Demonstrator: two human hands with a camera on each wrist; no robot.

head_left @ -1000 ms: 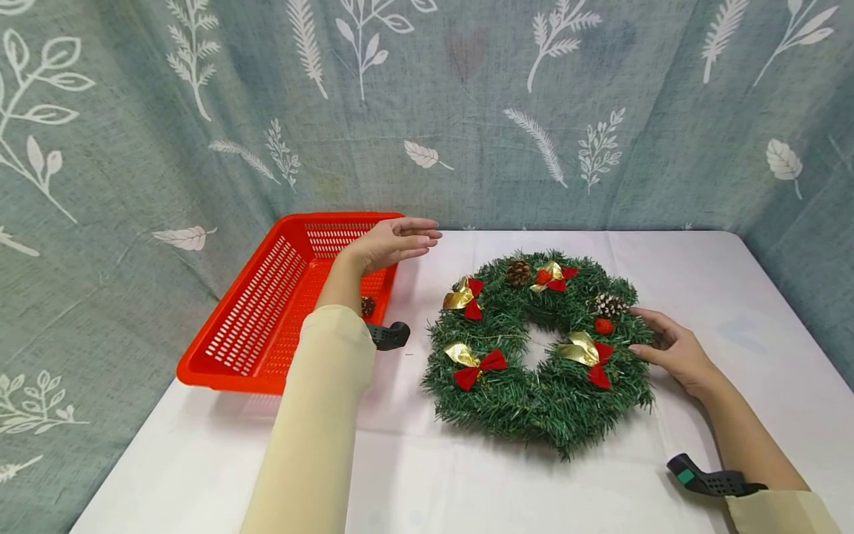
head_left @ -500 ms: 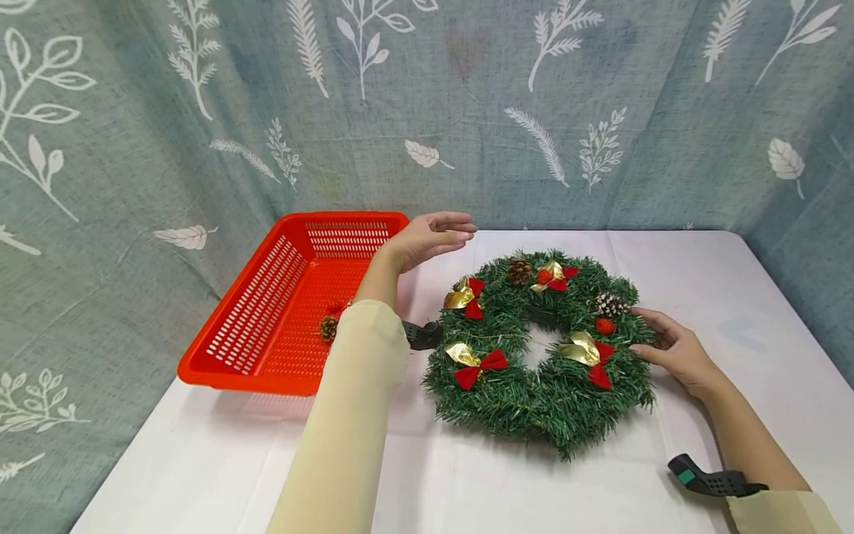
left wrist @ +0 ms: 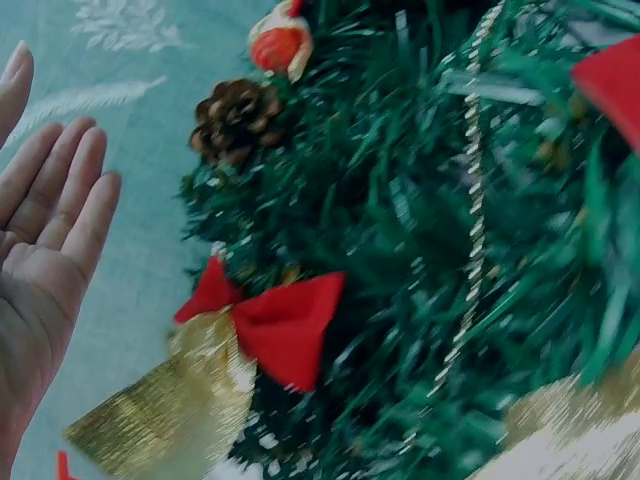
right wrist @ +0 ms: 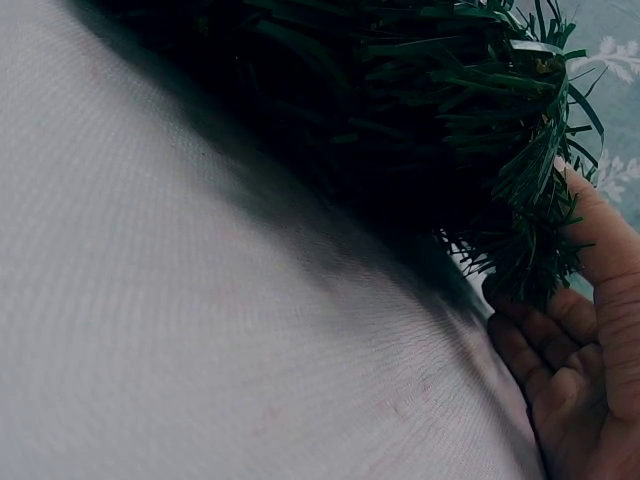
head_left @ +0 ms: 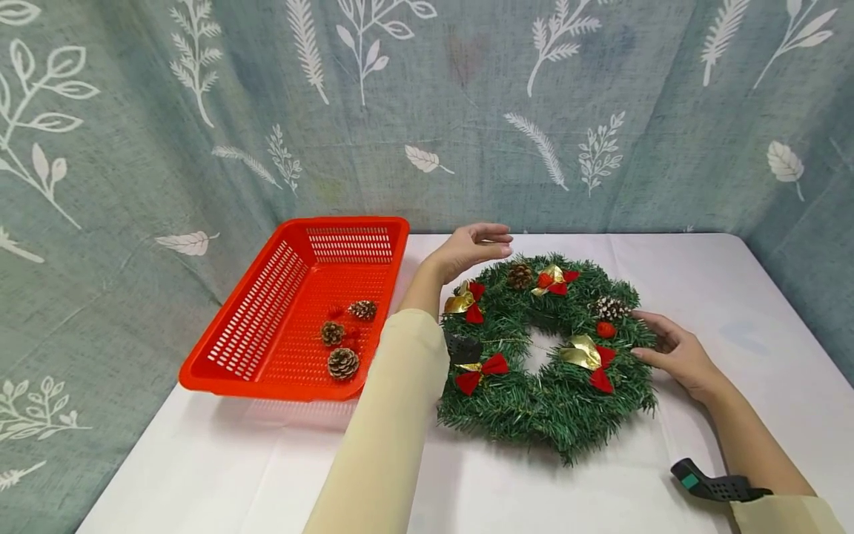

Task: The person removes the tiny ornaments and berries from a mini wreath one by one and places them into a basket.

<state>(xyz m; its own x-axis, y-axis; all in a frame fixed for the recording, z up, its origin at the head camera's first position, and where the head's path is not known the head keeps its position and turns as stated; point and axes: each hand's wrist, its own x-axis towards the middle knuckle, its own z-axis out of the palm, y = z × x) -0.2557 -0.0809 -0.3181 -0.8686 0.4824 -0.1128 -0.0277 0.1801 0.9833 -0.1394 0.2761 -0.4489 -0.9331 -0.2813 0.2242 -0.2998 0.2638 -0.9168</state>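
Observation:
A green Christmas wreath [head_left: 527, 423] lies on the table, trimmed with red-and-gold bows [head_left: 482, 373], pinecones [head_left: 520, 277] and small red balls [head_left: 606, 330]. My left hand [head_left: 470, 250] hovers over its far left edge, fingers extended, holding nothing. In the left wrist view that hand [left wrist: 45, 250] is beside a gold-and-red bow [left wrist: 285, 325] and a brown pinecone [left wrist: 238, 122]. On the right side my right hand [head_left: 680, 356] grips the wreath's outer edge. The right wrist view has the thumb [right wrist: 605, 240] against the greenery and the fingers curled at its underside.
To the left stands a red plastic basket [head_left: 256, 319] with slotted walls, holding several pinecones [head_left: 343, 363] and some red pieces. White cloth [head_left: 220, 467] covers the table. A grey-green leaf-print curtain [head_left: 414, 111] hangs behind it.
The left hand has moved right, from above the basket's far right corner to the wreath's far left edge, uncovering the pinecones in the basket. The right hand stays at the wreath.

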